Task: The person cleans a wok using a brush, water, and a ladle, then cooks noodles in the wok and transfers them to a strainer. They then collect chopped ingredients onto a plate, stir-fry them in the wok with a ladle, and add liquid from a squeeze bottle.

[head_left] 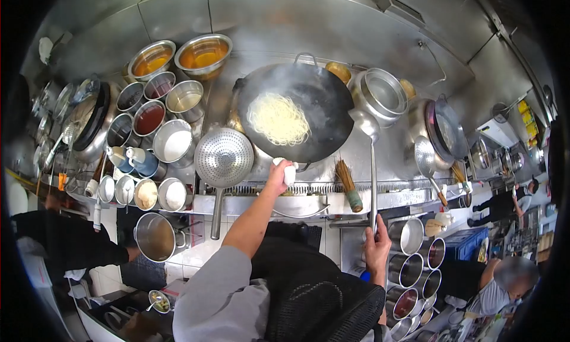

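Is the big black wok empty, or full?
Neither: pale noodles lie in the left part of the wok, leaving much of its right side bare.

Brush (348, 187) narrows the gap between wok (330, 110) and ladle (373, 173)

And here's the big dark wok (332, 107), hazy with steam, a loop handle standing at its far rim, and a pale, tangled heap of noodles (278, 120) piled in its left half! Down at the near rim there's the white cloth (290, 174), bunched up small; over right, the long metal ladle (373, 164), its bowl beside the rim, contact too close to call.
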`<state>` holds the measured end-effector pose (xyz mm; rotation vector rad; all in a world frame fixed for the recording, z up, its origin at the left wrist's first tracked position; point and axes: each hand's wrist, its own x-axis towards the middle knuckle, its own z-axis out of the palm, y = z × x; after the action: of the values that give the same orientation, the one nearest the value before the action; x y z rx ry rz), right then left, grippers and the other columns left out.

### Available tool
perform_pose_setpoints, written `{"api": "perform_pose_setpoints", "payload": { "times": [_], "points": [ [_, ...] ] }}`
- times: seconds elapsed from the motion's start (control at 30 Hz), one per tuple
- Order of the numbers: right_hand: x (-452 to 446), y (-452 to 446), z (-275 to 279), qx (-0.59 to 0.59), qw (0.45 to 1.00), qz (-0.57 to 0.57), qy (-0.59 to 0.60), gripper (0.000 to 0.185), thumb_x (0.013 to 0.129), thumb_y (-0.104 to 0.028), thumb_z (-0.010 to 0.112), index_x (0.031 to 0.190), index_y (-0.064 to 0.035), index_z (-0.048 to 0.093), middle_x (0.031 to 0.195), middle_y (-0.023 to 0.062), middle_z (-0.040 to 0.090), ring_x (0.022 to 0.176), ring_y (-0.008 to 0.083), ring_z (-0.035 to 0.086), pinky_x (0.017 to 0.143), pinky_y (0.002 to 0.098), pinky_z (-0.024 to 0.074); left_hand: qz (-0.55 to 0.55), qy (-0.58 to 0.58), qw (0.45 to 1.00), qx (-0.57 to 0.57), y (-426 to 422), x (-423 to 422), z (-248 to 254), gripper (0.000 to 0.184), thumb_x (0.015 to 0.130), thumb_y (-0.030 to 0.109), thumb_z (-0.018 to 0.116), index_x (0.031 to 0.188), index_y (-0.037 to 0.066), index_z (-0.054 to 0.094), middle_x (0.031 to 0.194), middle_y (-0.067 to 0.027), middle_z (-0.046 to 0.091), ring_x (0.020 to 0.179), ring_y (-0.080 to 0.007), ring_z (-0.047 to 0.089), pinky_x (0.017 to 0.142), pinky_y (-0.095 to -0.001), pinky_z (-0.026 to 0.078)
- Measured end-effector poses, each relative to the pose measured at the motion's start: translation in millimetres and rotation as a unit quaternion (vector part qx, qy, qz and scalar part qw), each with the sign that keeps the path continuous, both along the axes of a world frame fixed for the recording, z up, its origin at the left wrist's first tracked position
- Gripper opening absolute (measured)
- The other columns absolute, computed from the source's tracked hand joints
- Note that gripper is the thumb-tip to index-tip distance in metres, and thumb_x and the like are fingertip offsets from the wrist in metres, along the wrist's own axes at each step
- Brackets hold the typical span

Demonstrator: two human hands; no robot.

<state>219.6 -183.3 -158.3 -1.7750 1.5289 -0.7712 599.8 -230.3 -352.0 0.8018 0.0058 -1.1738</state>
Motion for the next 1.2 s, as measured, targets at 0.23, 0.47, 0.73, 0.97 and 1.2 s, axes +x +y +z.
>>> {"api": "perform_pose_setpoints", "payload": {
  "times": [0.23, 0.47, 0.73, 0.97, 1.2],
  "points": [
    [77, -20, 54, -0.053, 0.997, 0.030, 0.037, 0.053, 0.096, -0.009, 0.070, 0.146, 0.0003, 0.057, 0.084, 0.0115, 0.064, 0.066, 0.0121, 0.049, 0.061, 0.0296, 0.0467, -0.015, -0.006, 1.000, 0.005, 59, -3, 16, 0.016, 0.089, 0.014, 0.069, 0.100, 0.008, 0.060, 0.084, -0.0069, 0.065, 0.065, -0.0186, 0.064, 0.052, -0.0346, 0.055],
    [173, -113, 103, -0.292, 0.936, 0.173, 0.091, 0.046, 0.094, -0.009, 0.069, 0.139, 0.0000, 0.060, 0.118, 0.0315, 0.070, 0.111, 0.0491, 0.067, 0.092, 0.0527, 0.0540, -0.043, 0.066, 0.997, -0.007, 113, -6, 20, 0.014, 0.091, 0.016, 0.069, 0.101, 0.008, 0.061, 0.089, -0.0094, 0.067, 0.065, -0.0194, 0.065, 0.051, -0.0342, 0.054],
    [253, -168, 144, -0.232, 0.915, 0.183, 0.274, 0.053, 0.094, -0.017, 0.068, 0.146, -0.0164, 0.058, 0.121, 0.0242, 0.071, 0.118, 0.0444, 0.066, 0.101, 0.0526, 0.0533, -0.107, 0.087, 0.988, -0.062, 145, -6, -10, 0.013, 0.091, 0.017, 0.066, 0.101, 0.009, 0.064, 0.094, -0.0107, 0.072, 0.079, -0.0198, 0.070, 0.058, -0.0331, 0.055],
    [274, -149, 195, -0.197, 0.864, 0.241, 0.395, 0.048, 0.094, -0.018, 0.069, 0.142, -0.0176, 0.063, 0.121, 0.0233, 0.072, 0.114, 0.0418, 0.068, 0.102, 0.0506, 0.0542, -0.070, 0.144, 0.987, -0.029, 160, -5, 6, 0.015, 0.088, 0.019, 0.068, 0.099, 0.009, 0.067, 0.094, -0.0077, 0.072, 0.072, -0.0184, 0.065, 0.057, -0.0306, 0.052],
    [287, -127, 254, -0.284, 0.826, 0.298, 0.385, 0.046, 0.093, -0.016, 0.067, 0.139, -0.0188, 0.066, 0.114, 0.0242, 0.073, 0.108, 0.0433, 0.069, 0.096, 0.0524, 0.0556, -0.102, 0.223, 0.957, -0.154, 162, -5, -18, 0.026, 0.088, 0.015, 0.064, 0.111, 0.003, 0.067, 0.099, -0.0131, 0.071, 0.070, -0.0176, 0.061, 0.051, -0.0274, 0.045]
  ]
}}
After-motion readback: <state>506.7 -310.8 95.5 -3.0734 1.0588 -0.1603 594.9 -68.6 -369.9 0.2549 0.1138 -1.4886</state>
